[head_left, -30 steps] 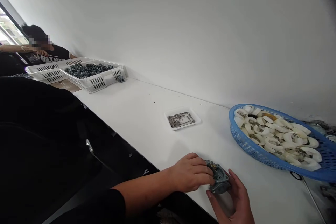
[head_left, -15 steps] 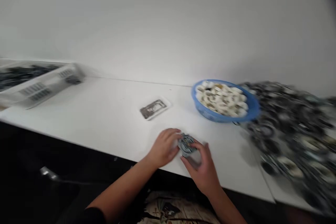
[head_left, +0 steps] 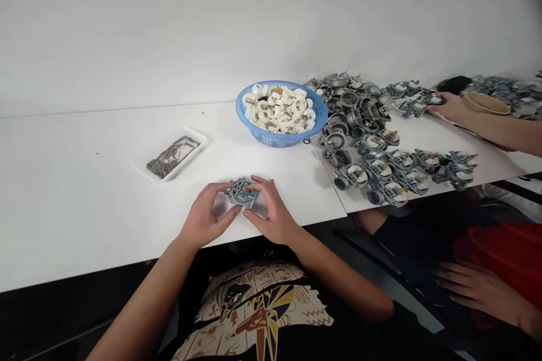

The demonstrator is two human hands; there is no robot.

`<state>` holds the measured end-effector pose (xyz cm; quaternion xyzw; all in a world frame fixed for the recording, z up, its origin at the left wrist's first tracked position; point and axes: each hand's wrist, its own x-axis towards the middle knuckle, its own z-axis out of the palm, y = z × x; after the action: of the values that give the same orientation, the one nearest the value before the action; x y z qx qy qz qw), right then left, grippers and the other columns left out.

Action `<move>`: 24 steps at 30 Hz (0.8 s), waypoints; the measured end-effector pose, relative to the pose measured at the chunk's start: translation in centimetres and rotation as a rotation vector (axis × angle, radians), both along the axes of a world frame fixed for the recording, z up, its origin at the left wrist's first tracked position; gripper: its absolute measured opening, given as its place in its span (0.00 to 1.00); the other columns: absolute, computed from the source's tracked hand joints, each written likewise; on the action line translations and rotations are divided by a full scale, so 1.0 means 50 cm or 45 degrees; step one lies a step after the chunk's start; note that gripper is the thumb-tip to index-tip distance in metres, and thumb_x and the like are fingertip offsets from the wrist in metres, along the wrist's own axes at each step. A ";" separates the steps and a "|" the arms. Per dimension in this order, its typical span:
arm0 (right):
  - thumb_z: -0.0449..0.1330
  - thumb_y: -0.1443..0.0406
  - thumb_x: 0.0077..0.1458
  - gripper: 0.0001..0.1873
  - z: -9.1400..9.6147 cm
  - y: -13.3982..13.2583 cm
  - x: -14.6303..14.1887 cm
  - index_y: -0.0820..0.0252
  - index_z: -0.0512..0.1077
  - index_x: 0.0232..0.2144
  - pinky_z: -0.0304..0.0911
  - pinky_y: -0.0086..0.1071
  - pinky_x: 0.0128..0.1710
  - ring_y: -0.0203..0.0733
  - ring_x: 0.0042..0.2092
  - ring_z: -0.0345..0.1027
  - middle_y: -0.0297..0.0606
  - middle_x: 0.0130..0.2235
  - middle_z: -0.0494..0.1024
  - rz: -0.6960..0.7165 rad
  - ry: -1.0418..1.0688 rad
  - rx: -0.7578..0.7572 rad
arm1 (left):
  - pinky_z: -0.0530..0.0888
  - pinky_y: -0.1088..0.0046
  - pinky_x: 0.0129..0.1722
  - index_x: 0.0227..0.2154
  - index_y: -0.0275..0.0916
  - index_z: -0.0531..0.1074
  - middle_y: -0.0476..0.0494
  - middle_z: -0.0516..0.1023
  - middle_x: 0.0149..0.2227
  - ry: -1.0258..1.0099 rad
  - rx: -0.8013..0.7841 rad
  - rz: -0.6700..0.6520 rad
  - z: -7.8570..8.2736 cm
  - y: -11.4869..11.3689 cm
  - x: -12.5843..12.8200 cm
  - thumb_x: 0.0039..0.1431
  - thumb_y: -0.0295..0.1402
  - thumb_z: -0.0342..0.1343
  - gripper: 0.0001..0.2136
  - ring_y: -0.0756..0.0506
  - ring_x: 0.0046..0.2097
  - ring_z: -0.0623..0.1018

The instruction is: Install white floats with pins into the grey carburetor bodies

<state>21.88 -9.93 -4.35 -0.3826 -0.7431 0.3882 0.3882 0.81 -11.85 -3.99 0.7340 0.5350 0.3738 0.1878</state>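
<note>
Carburetor body [head_left: 241, 192] sits gripped at its edges, the left hand [head_left: 207, 215] and right hand [head_left: 271, 211] curled narrowly around it over the white table [head_left: 84, 225].

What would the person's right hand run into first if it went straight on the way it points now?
The grey metal carburetor body. The fingers of the right hand already rest on it, so it looks like the first thing in that line.

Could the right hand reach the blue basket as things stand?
Probably yes: nothing stands between the right hand and the blue basket on the table, though it and the left hand hold a metal carburetor body.
</note>
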 end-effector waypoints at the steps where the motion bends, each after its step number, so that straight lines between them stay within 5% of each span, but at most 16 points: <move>1: 0.63 0.66 0.57 0.25 -0.001 0.001 0.000 0.50 0.63 0.56 0.27 0.59 0.71 0.50 0.69 0.49 0.41 0.64 0.64 -0.001 0.005 0.009 | 0.72 0.61 0.53 0.52 0.43 0.67 0.41 0.76 0.48 -0.003 -0.009 0.035 -0.002 0.001 0.000 0.58 0.37 0.62 0.21 0.41 0.50 0.76; 7: 0.55 0.68 0.64 0.27 -0.009 0.002 -0.003 0.47 0.59 0.63 0.34 0.55 0.72 0.46 0.67 0.55 0.37 0.64 0.64 -0.042 0.070 0.006 | 0.75 0.64 0.45 0.51 0.42 0.68 0.47 0.77 0.37 -0.018 -0.067 0.147 -0.006 0.004 -0.003 0.57 0.40 0.63 0.20 0.44 0.41 0.78; 11: 0.54 0.68 0.65 0.27 -0.011 -0.002 -0.006 0.47 0.59 0.64 0.35 0.56 0.72 0.46 0.67 0.56 0.37 0.64 0.64 -0.063 0.027 0.018 | 0.74 0.63 0.50 0.50 0.42 0.71 0.48 0.79 0.34 -0.107 -0.030 0.093 -0.001 0.001 -0.004 0.56 0.40 0.65 0.20 0.45 0.41 0.80; 17: 0.59 0.68 0.62 0.28 -0.009 -0.005 -0.006 0.49 0.61 0.62 0.55 0.48 0.67 0.47 0.65 0.58 0.39 0.63 0.65 -0.092 0.053 0.120 | 0.77 0.69 0.45 0.45 0.40 0.75 0.50 0.81 0.28 -0.300 -0.027 -0.039 0.002 -0.015 -0.018 0.56 0.34 0.65 0.14 0.48 0.32 0.80; 24: 0.59 0.67 0.62 0.30 -0.010 -0.006 -0.003 0.47 0.60 0.64 0.57 0.48 0.66 0.49 0.65 0.57 0.39 0.64 0.64 -0.098 -0.010 0.113 | 0.76 0.70 0.37 0.31 0.38 0.75 0.48 0.78 0.28 -0.565 0.226 0.533 0.005 -0.002 -0.078 0.56 0.35 0.64 0.06 0.48 0.32 0.78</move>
<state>21.71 -10.21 -4.84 -0.3948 -0.7458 0.3382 0.4165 -3.10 -11.93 -3.73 0.5220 0.5858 0.6005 0.1542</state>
